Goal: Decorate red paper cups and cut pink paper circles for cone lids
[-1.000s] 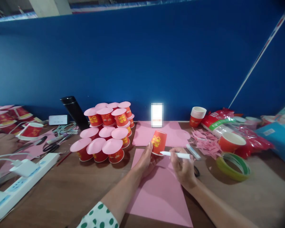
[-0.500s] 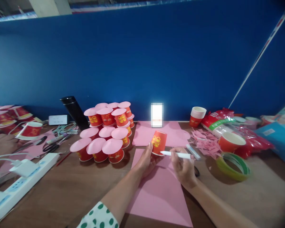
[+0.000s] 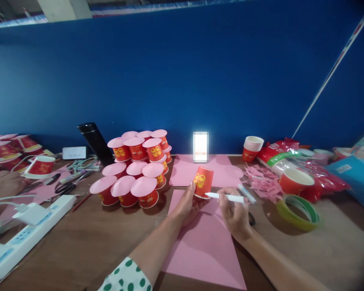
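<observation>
A red paper cup point(image 3: 204, 182) with yellow characters is tilted in my left hand point(image 3: 188, 205), its white rim turned down. Between the fingers of my right hand point(image 3: 235, 212) is a white pen point(image 3: 227, 197), its tip at or very near the cup's rim. Below both hands lies a sheet of pink paper point(image 3: 203, 250). More pink paper point(image 3: 178, 169) is spread behind it. To the left, upside-down red cups point(image 3: 148, 201) topped with pink paper discs point(image 3: 143, 186) stand in stacked rows.
Right of my hands are pink scraps point(image 3: 261, 182), a green tape roll point(image 3: 300, 212), a loose cup point(image 3: 295, 182), stacked cups point(image 3: 252, 148) and a bag of cups point(image 3: 279, 157). Leftward are a black flask point(image 3: 95, 141), scissors point(image 3: 67, 187), a power strip point(image 3: 33, 234) and another person's hand point(image 3: 10, 182).
Nearly everything holds still. My hands, the cup and the pen keep almost the same position. At the far left, the white-handled red cup near the other person's hand has shifted slightly right.
</observation>
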A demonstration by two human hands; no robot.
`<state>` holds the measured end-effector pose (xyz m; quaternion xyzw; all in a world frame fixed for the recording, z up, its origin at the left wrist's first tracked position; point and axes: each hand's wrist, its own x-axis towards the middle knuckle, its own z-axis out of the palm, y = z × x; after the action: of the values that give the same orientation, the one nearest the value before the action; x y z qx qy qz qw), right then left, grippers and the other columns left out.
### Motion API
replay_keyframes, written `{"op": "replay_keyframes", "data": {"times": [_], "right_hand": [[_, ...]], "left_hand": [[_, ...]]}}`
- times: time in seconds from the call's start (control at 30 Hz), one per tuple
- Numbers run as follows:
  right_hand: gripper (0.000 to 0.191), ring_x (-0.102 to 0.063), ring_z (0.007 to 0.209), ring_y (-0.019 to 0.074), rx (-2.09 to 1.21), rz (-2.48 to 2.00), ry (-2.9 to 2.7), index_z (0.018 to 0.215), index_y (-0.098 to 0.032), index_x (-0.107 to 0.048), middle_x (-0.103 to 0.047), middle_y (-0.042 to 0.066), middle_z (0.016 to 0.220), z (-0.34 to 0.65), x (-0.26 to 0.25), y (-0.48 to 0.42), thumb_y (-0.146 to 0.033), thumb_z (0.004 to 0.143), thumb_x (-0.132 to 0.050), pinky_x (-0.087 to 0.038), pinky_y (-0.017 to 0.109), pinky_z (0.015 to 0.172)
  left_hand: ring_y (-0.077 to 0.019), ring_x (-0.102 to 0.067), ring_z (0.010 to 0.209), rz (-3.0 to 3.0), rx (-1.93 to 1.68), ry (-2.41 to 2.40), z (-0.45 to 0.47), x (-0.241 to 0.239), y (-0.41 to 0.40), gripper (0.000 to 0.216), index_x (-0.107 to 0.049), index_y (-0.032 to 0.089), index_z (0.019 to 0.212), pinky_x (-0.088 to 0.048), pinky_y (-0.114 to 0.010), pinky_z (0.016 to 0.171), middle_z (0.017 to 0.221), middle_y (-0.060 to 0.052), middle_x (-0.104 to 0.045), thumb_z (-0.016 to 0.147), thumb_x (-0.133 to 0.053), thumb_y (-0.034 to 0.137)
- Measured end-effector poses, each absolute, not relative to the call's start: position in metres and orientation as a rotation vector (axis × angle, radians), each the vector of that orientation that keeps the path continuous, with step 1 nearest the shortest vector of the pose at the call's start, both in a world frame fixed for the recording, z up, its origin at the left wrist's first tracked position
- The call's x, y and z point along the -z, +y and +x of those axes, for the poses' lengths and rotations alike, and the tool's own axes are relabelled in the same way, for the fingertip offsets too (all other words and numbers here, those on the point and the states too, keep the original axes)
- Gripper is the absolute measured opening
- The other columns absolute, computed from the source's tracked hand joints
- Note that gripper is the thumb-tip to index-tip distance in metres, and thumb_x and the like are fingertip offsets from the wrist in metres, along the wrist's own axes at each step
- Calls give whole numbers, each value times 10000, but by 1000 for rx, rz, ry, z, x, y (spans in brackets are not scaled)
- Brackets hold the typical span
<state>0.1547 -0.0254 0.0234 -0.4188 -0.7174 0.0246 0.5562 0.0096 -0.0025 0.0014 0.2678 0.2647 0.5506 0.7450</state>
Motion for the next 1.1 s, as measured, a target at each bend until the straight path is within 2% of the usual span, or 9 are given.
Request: {"op": "replay_keyframes", "data": {"times": [0.3,0.5,0.73,0.93,1.1], "right_hand": [[197,-544,496,117,-128,-1033,-1702,762,-193,-531,-582,4,608,155,-24,-26,-233,924,-425,-457,248,522],[225,-531,478,128,-61,-1028,-1751,741,-203,-524,-578,6,578,154,-24,-26,-237,932,-408,-447,277,540],[187,-550,504,128,-114,-1016,-1756,760,-203,-529,-607,4,623,154,-17,-24,-208,919,-430,-440,266,568],[159,-561,544,124,-41,-967,-1729,765,-201,-509,-614,12,665,153,-17,-23,-189,911,-447,-439,258,576],[186,-546,512,124,-18,-994,-1732,749,-199,-516,-594,5,616,153,-22,-25,-195,918,-438,-452,271,594]], "left_hand": [[-200,-637,930,563,-1217,595,9,-3,-3,425,-618,130,988,-480,-363,915,1013,-111,-673,826,-552,517],[-204,-622,991,559,-1227,587,9,-2,-2,419,-601,153,1026,-477,-358,928,1037,-102,-669,824,-555,517],[-208,-627,973,560,-1197,615,9,-4,-2,464,-606,139,1038,-483,-355,916,1028,-112,-671,833,-518,547],[-206,-616,1003,590,-1238,586,8,-4,-5,373,-597,175,1020,-460,-369,941,1050,-90,-661,805,-603,480],[-195,-623,974,611,-1223,590,8,-1,-4,353,-577,180,1039,-466,-374,932,1085,-85,-651,822,-593,457]]}}
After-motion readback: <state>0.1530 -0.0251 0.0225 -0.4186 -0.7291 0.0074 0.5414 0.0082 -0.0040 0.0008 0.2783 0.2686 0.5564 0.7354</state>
